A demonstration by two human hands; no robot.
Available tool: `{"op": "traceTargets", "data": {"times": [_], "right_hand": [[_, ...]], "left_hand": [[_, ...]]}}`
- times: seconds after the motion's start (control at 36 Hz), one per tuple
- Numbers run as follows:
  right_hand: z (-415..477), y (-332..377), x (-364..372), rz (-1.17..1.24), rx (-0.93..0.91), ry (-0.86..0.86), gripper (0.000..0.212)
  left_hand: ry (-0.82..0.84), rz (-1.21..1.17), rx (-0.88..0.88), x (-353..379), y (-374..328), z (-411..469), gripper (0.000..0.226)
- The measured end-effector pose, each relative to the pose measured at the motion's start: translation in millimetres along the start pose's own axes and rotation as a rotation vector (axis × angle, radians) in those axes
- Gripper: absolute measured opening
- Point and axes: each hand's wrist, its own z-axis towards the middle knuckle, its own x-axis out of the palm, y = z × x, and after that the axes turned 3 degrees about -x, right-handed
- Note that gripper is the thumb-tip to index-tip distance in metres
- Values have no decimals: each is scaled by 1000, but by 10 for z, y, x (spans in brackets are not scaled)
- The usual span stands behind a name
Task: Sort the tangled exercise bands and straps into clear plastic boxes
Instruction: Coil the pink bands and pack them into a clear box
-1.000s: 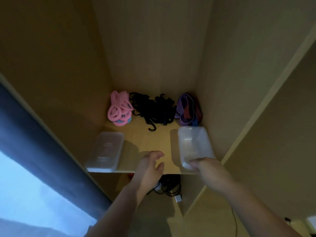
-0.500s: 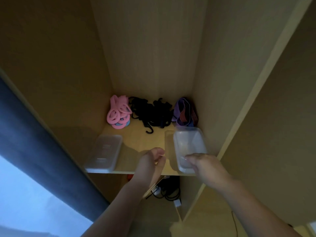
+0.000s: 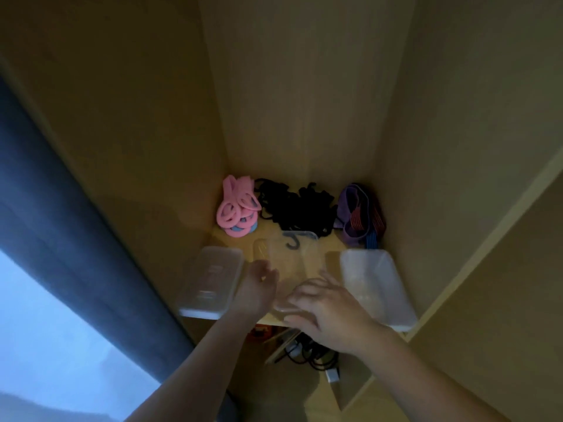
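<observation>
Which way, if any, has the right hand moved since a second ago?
Yes, leftward. The right hand has left the near edge of the right clear box and now grips the middle clear box beside it.

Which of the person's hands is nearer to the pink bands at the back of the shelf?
Left. The left hand lies in front of the pink bands, slightly to their right; the right hand is farther right, at the middle clear box's near edge.
</observation>
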Motion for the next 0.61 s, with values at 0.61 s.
{"op": "traceTargets", "data": {"times": [0.61], "right_hand": [[545,-373,234,203,510,233,38]], "left_hand": [[35,495,186,-588,372,454,35]]}}
